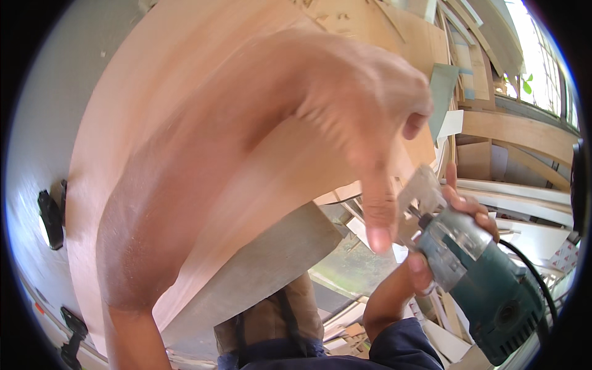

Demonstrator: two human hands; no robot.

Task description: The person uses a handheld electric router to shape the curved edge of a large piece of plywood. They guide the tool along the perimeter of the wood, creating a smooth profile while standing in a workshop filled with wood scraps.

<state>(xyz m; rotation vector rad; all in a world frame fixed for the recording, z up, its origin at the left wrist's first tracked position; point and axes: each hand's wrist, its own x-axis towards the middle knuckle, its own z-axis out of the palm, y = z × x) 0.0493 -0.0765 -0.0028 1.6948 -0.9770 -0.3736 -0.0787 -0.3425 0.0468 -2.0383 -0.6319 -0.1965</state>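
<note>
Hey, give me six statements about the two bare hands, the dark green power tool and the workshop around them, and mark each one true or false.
1. The person's bare right hand holds a dark green power tool with a clear plastic guard. True.
2. In the picture, the thumb of the bare left hand points downward. True.
3. The left hand is wrapped around the tool's green body. False: it is apart from that body, with nothing visible in its grasp.
4. The broadest sheet in view is dark blue. False: it is a pale tan wooden board.
5. A curved black cord shows beside the tool. True.
6. Daylight shows at the upper left. False: the bright barred window is at upper right.
</note>
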